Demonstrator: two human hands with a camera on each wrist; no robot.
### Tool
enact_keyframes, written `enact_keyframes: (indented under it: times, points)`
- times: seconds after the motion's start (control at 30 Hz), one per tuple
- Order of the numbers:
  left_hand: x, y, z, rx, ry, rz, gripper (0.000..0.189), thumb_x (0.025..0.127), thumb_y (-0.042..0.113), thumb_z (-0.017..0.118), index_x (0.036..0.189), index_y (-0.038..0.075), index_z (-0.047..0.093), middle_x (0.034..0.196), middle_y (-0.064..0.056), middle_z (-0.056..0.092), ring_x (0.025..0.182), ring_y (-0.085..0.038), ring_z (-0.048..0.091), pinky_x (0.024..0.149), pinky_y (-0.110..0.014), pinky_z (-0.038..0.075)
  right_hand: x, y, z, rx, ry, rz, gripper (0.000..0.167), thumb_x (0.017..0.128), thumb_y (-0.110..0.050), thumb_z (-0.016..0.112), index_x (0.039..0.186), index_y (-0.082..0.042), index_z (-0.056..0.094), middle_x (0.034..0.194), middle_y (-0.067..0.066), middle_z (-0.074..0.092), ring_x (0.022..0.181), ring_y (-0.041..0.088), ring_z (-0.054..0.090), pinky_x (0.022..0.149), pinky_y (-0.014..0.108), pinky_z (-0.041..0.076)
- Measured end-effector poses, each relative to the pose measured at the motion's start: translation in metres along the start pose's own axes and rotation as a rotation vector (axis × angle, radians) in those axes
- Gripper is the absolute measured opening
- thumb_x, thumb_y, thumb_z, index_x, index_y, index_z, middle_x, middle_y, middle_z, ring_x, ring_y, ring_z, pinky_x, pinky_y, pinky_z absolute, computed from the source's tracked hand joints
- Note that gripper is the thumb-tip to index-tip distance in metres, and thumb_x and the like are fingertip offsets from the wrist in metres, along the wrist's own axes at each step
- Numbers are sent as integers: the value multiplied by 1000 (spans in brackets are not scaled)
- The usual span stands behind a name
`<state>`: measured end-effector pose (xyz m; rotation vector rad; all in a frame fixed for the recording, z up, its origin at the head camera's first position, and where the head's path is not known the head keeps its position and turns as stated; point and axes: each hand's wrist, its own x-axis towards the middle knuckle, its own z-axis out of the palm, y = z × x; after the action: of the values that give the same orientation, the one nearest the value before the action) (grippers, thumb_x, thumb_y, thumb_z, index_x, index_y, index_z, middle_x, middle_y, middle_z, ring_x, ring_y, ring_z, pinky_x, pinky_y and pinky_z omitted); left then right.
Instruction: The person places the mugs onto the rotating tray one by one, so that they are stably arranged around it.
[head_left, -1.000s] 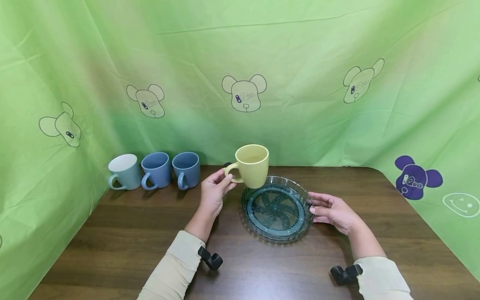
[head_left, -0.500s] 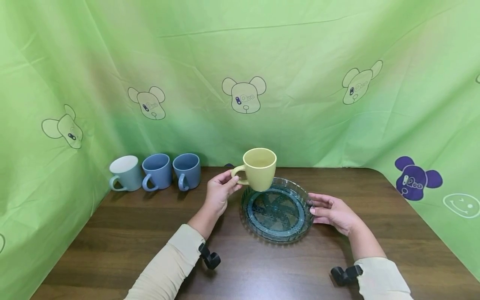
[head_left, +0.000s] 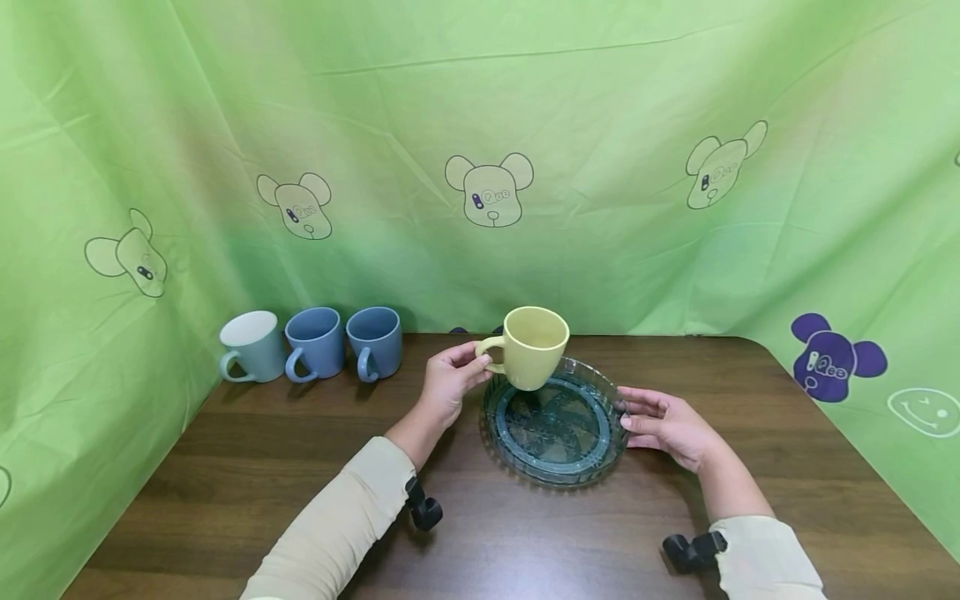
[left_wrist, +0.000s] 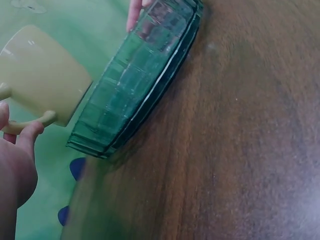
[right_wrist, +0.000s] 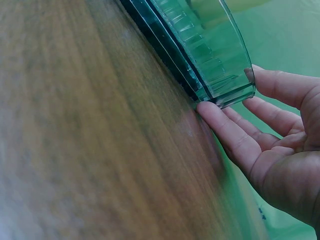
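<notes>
The left hand (head_left: 447, 387) holds the yellow mug (head_left: 534, 362) aloft by its handle (head_left: 492, 342), thumb and fingers pinching it; the mug leans slightly, mouth upward, over the far left part of the teal dish (head_left: 557, 429), towards the middle of the surface's far edge; whether its base touches the dish's rim cannot be told. The right hand (head_left: 671, 425) holds the dish by its right side, fingers apart, thumb at the rim and another finger low beside the base; the dish stands flat on the surface (head_left: 540, 542), in its far half.

The likeliest trouble is the one-sided pinch: all the mug's weight seems to hang from the handle, so a loosened thumb could let it roll or drop into the dish; a mug lowered too far to the left or towards the far edge could knock the rim, perhaps chipping it or tipping the mug; a hard push from the right hand could slide the dish sideways under the mug.

The yellow mug shows only its bare inner wall; the dish shows just its ring and swirl pattern; at the surface's far left corner stand a pale blue-green mug (head_left: 258, 358) with a white inside, a blue mug (head_left: 324, 354) and a second blue mug (head_left: 381, 354), upright in a row, their bottoms hidden.
</notes>
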<state>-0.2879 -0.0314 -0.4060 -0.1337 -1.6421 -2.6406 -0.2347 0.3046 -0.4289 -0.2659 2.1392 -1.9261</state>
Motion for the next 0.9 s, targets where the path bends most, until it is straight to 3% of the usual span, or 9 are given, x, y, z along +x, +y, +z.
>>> enact_keyframes:
  times: [0.23, 0.73, 0.9]
  points:
    - [4, -6, 3, 39, -27, -44, 33, 87, -14, 63, 119, -19, 57, 83, -4, 61, 68, -12, 66, 66, -22, 59, 0, 0, 0, 5, 1, -2, 67, 93, 3, 60, 145, 17, 20, 139, 35, 40, 102, 11, 62, 80, 37, 59]
    - [10, -16, 6, 95, -29, -55, 33, 85, -14, 66, 117, -18, 59, 84, -6, 63, 69, -10, 64, 68, -23, 59, 0, 0, 0, -4, 5, 14, 68, 92, 0, 63, 145, 16, 23, 140, 33, 40, 102, 11, 62, 81, 37, 59]
    - [14, -17, 4, 200, -23, -16, 30, 85, -11, 69, 114, -14, 63, 90, -13, 66, 73, -12, 65, 72, -27, 60, 0, -1, 0, 3, -2, 7, 67, 93, 0, 62, 145, 16, 23, 140, 34, 40, 102, 11, 62, 81, 38, 59]
